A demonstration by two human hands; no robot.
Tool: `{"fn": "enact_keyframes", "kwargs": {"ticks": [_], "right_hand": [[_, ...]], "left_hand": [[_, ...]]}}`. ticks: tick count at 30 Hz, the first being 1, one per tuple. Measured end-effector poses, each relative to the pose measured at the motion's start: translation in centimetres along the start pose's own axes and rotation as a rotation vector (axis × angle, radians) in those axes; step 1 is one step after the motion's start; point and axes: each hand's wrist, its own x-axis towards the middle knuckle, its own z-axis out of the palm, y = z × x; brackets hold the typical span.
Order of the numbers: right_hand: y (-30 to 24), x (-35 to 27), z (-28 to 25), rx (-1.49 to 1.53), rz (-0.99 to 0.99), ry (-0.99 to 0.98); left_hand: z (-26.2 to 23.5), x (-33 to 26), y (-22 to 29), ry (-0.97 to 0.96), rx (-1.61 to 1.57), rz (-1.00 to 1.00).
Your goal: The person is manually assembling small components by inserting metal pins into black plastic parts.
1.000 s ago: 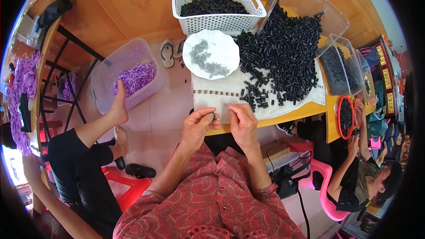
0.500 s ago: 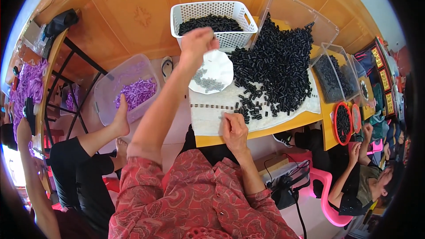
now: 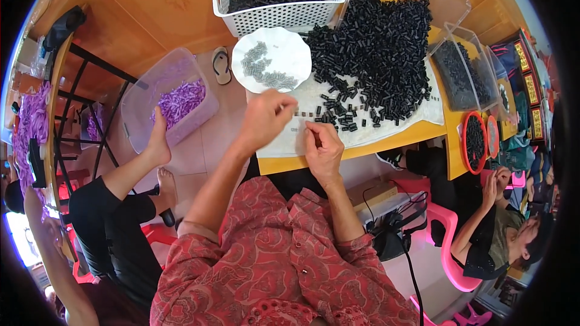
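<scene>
Mid-frame, left hand (image 3: 266,122) and right hand (image 3: 324,152) curl below the plate (image 3: 292,52), likely near for reach; I can't tell if either grips anything.

The yellow bench (image 3: 284,164) on my feed carries a white cloth (image 3: 283,145). On that cloth I see a big heap of short black tubes (image 3: 386,48), thinning to loose pieces toward the near edge, and a white scalloped plate (image 3: 293,51) to its left. One small pale piece (image 3: 294,129) seems to lie near the front. To the right, I make out a clear box (image 3: 446,35) on bare yellow top.
</scene>
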Motion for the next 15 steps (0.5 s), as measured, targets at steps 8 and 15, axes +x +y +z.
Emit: {"fn": "enact_keyframes", "kwargs": {"ticks": [8, 15], "right_hand": [[0.2, -0.2, 0.1, 0.012, -0.026, -0.011], [0.4, -0.3, 0.2, 0.009, -0.046, -0.008]], "left_hand": [[1.9, -4.2, -1.1, -0.042, 0.336, 0.169], [3.1, -4.8, -1.5, -0.02, 0.558, 0.163]]}}
